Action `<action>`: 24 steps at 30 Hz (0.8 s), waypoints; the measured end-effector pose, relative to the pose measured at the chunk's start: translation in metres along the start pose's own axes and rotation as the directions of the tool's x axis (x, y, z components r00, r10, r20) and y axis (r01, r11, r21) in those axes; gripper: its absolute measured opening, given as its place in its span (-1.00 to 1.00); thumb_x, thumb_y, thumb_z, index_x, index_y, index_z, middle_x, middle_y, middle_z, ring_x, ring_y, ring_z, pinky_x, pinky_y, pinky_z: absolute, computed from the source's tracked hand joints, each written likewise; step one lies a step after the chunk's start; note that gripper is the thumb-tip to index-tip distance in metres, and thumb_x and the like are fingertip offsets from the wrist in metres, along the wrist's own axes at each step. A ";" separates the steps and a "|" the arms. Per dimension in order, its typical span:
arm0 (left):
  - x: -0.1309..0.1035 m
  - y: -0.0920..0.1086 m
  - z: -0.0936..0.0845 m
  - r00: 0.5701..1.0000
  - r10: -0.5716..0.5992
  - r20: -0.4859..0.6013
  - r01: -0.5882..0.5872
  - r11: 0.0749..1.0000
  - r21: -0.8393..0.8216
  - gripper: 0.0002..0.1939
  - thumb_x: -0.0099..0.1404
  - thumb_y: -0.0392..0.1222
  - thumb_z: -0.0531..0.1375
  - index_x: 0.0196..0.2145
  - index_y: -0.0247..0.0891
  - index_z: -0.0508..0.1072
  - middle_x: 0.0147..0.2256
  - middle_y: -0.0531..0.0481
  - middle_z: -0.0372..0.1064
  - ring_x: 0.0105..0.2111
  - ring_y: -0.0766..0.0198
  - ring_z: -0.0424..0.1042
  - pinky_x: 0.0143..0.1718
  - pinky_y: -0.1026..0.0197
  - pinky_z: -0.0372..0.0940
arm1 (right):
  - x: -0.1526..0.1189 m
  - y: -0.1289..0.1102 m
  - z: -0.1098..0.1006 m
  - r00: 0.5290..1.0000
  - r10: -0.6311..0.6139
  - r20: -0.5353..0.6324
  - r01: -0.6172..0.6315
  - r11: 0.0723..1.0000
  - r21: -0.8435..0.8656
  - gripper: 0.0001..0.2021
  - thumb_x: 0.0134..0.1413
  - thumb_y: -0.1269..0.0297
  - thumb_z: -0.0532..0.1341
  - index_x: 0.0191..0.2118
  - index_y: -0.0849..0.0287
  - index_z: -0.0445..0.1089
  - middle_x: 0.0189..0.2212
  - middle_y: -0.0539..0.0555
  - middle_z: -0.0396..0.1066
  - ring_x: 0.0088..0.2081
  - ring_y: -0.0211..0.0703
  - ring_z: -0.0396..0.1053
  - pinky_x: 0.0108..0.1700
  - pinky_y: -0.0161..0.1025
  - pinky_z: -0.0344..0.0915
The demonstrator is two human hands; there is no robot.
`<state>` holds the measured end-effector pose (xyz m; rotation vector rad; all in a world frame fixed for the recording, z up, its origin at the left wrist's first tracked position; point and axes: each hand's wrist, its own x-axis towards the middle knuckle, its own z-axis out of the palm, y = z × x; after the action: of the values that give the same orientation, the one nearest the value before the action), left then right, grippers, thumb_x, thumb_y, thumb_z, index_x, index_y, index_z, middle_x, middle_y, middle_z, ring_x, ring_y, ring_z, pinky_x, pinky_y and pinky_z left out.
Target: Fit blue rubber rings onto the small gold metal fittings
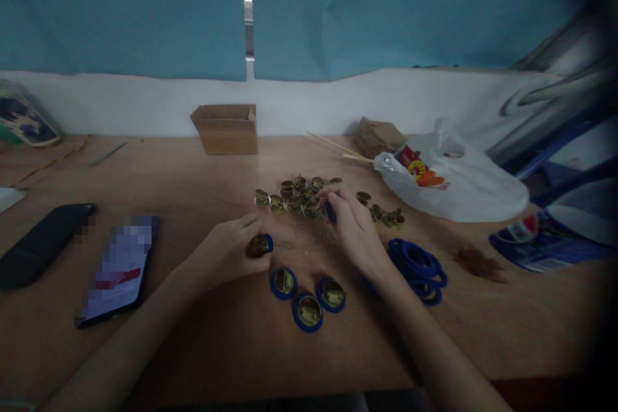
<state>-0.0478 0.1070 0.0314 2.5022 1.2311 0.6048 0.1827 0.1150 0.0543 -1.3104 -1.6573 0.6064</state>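
Observation:
My left hand (232,248) is closed on a round gold metal piece (257,246) with a blue rim, held just above the table. My right hand (348,219) pinches a small dark blue piece (330,211), seemingly a blue ring, beside a cluster of loose gold metal pieces (294,205). Closer to me lie three gold pieces with blue rings around them: one at the left (283,283), one in front (308,312) and one at the right (331,295). A heap of blue rings (418,264) sits partly behind my right forearm.
Two phones, one dark (43,244) and one lit (120,270), lie at left. An open cardboard box (229,135) stands by the wall. At right are a plastic bag (473,187), a smaller brown box (381,136), thin sticks (338,147) and a blue Pepsi-marked item (545,241).

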 end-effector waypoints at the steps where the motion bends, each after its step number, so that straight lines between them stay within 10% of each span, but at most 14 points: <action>1: -0.001 0.000 -0.001 0.999 0.015 0.046 -0.018 0.998 0.052 -0.89 0.14 -0.17 0.19 -0.38 -0.26 0.38 -0.35 -0.04 0.38 -0.37 0.21 0.39 -0.37 0.20 0.23 | 0.000 0.001 0.001 0.999 0.029 -0.014 -0.028 0.999 0.014 -0.77 0.28 0.25 -0.08 -0.25 0.11 0.29 -0.42 -0.02 0.33 -0.39 -0.19 0.27 -0.31 -0.25 0.16; 7: -0.002 0.002 -0.001 0.991 0.004 0.135 -0.015 0.996 0.086 -0.70 0.16 0.09 0.20 -0.44 -0.23 0.37 -0.47 0.01 0.40 -0.42 0.19 0.39 -0.37 0.18 0.19 | -0.004 0.003 0.005 0.988 0.104 -0.110 -0.108 0.994 -0.033 -0.79 0.24 0.26 -0.08 -0.24 0.11 0.27 -0.43 -0.01 0.39 -0.41 -0.14 0.30 -0.32 -0.24 0.14; 15: 0.015 -0.033 0.012 0.949 -0.185 -0.254 0.178 0.983 -0.051 -0.75 0.34 -0.15 0.01 -0.10 -0.27 0.37 -0.16 -0.16 0.44 -0.16 0.09 0.42 -0.11 0.08 0.27 | -0.002 0.006 0.005 0.999 0.041 0.004 -0.039 0.978 -0.206 -0.81 0.19 0.30 -0.06 -0.26 0.11 0.29 -0.41 0.05 0.41 -0.32 -0.04 0.38 -0.26 -0.17 0.22; 24: 0.055 -0.062 0.026 0.965 -0.172 -0.200 0.173 0.985 -0.014 -0.65 0.18 -0.06 0.22 -0.12 -0.31 0.43 -0.12 -0.23 0.42 -0.05 -0.05 0.36 0.03 -0.04 0.21 | -0.003 0.014 0.017 0.998 -0.060 0.000 0.057 0.947 -0.316 -0.78 0.05 0.28 0.14 -0.15 0.21 0.27 -0.16 0.24 0.36 -0.12 0.08 0.37 -0.08 0.02 0.31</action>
<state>-0.0473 0.1864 -0.0041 2.3496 1.5041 0.8265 0.1749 0.1196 0.0339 -1.4798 -1.8329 0.3042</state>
